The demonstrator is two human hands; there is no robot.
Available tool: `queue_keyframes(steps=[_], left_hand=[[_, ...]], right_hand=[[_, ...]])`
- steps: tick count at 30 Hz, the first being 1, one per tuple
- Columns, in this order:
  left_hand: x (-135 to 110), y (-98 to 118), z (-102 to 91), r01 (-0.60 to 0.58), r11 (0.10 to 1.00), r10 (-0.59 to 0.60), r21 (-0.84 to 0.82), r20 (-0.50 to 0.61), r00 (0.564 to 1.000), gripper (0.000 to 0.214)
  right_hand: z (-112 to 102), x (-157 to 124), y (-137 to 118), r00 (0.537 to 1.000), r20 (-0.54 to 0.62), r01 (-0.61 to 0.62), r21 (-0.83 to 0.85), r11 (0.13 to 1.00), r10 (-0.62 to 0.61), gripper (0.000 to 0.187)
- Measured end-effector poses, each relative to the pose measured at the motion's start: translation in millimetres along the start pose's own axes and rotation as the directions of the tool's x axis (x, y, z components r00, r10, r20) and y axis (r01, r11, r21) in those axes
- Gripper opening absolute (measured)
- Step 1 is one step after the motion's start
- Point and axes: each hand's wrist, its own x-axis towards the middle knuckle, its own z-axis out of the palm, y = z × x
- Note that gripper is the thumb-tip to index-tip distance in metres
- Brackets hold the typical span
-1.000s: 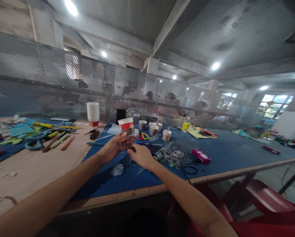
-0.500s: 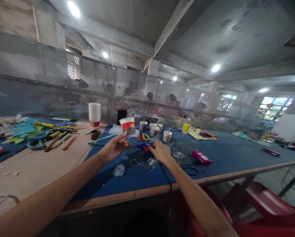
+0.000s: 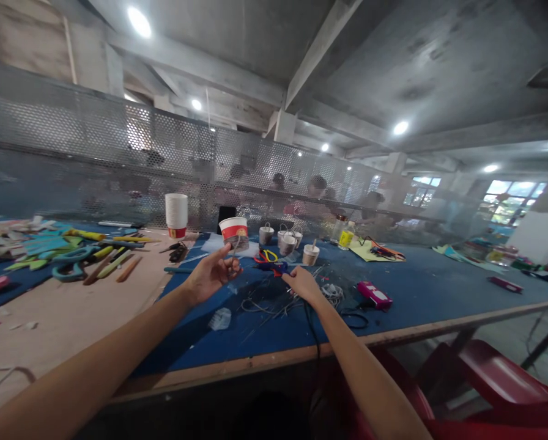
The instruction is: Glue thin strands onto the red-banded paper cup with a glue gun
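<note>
My left hand (image 3: 212, 274) is closed on a white paper cup (image 3: 234, 227) with a red band, held up over the table and tilted slightly. Grey cord winds around the cup's lower part, and a strand shows by my fingers. In my right hand (image 3: 304, 285) is a blue hot glue gun (image 3: 274, 267) with a red trigger; its tip points left toward the cup, apart from it. Its black cable runs down over the table's front edge. Beneath my right hand lies loose grey cord (image 3: 331, 293). Yellow-and-red-handled scissors (image 3: 268, 256) lie behind the gun.
Several small grey-wrapped cups (image 3: 287, 244) stand at the back. A stack of paper cups (image 3: 177, 215) is at back left, near clay-like tools and blue scissors (image 3: 70, 266). A magenta box (image 3: 375, 295) lies right, with a yellow-labelled bottle (image 3: 346, 236) behind. Red chairs (image 3: 503, 373) stand in front.
The cup has shifted slightly left and turned a little in my left hand. My right hand and the glue gun have moved slightly right, away from the cup.
</note>
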Motion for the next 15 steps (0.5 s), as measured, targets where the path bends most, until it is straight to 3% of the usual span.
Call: queue_keyframes(steps=[6,8,12,15], left_hand=[[-6,4,-5.1,0.034,0.999,-0.033,0.004,-0.074,0.997,0.013],[-9,6,-8.8,0.045,0.999,-0.041,0.031,-0.111,0.993,0.016],[-12,8,-17.4,0.040,0.998,-0.036,0.040,-0.081,0.996,0.024],[-14,8,-20.8,0.037,0.998,-0.031,0.050,-0.120,0.992,0.024]], right_hand=[[-13,0,-3,0.999,0.019,0.030,0.446,0.895,-0.043,0.029],[-16,-3,-10,0.996,0.037,0.043,0.623,0.781,-0.084,0.035],[-15,-9,-32,0.978,0.131,-0.053,0.909,0.414,-0.163,0.040],[-8,-9,-50,0.961,0.179,-0.097,0.931,0.352,-0.210,0.038]])
